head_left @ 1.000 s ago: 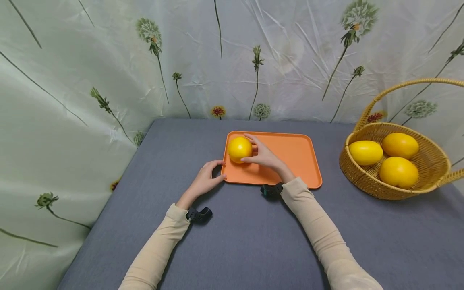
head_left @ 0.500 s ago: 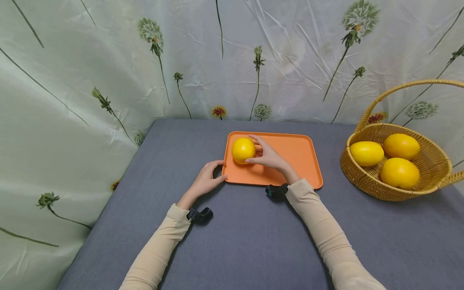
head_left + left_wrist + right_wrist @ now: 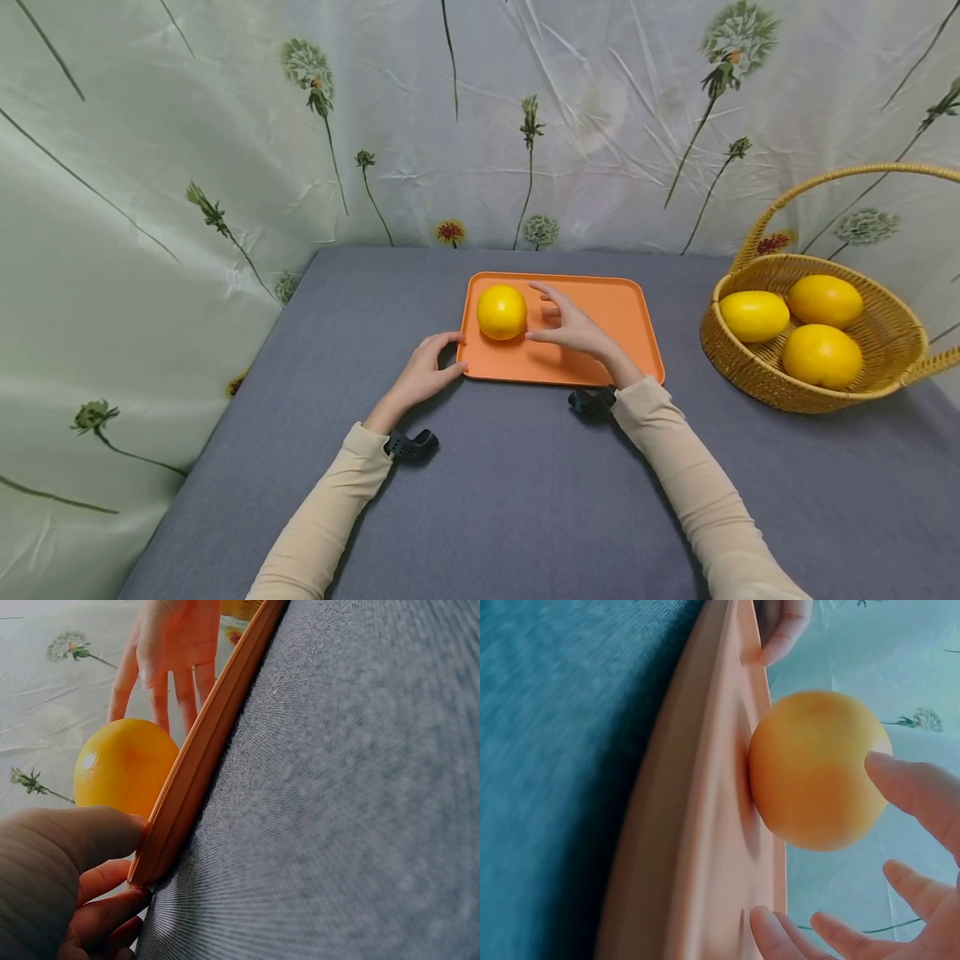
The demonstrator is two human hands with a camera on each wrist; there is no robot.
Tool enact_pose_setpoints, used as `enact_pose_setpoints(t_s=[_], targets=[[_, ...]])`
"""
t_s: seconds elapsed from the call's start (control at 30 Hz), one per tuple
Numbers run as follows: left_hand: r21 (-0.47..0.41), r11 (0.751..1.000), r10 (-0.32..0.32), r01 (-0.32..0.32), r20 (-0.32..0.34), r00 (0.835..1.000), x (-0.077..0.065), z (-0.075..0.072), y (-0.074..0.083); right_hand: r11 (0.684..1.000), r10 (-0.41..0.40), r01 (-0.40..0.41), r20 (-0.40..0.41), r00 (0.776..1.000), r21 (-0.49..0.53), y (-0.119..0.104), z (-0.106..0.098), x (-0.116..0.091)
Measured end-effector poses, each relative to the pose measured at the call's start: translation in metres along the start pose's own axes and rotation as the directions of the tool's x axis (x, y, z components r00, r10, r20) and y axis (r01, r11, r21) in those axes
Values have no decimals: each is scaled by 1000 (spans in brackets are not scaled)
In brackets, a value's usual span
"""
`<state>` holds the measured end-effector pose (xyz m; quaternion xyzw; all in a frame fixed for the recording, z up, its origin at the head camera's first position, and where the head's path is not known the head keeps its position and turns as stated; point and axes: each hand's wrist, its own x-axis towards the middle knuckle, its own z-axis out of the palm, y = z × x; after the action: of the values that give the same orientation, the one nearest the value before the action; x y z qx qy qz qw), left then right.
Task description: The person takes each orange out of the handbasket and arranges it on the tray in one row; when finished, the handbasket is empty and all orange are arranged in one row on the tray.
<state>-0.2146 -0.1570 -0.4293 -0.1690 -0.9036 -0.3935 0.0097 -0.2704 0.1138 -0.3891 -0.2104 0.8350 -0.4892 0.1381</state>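
Observation:
A round, glossy yellow-orange fruit [image 3: 502, 312] rests toward the left end of an orange tray [image 3: 600, 321]. Just right of it, my right hand [image 3: 573, 327] hovers over the tray, thumb and fingers spread and holding nothing. A gap shows between that hand and the fruit [image 3: 817, 771] in the head view; the right wrist view has the thumb overlapping it. My left hand [image 3: 426, 371] holds the tray's near left corner, thumb on the front edge and fingertips along the left side. From the left wrist, the thumb [image 3: 97, 832] lies against the rim.
At the right stands a wicker basket [image 3: 750, 379] with a tall arched handle [image 3: 847, 172], holding three yellow fruits [image 3: 822, 357]. Grey cloth [image 3: 480, 500] covers the table. A curtain [image 3: 420, 67] printed with dandelions hangs along its back and left.
My right hand has released the fruit and drawn off to the right. The fruit sits slightly further right than a second ago. My left hand and the tray have kept their places.

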Motion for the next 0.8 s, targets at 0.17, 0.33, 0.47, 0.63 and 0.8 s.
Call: enact_pose_setpoints(t_s=[0.17,0.33,0.47,0.63,0.8], targets=[[8,1000,-2,2,1,1000,0,0,1,1000,-9,8,-16,1000,-18,1,-7,-8],[6,1000,2,-2,1,1000,-1,-1,2,998,-37,36,-30,999,-42,2,-14,-18],[4,1000,3,-3,3,1000,-1,-1,2,996,-62,59,-38,997,-70,2,-20,-25],[7,1000,5,-5,1,1000,0,0,0,996,-53,49,-51,997,-73,1,-26,-32],[8,1000,2,-2,2,1000,0,0,-1,995,-57,51,-67,996,-88,4,-32,-39]])
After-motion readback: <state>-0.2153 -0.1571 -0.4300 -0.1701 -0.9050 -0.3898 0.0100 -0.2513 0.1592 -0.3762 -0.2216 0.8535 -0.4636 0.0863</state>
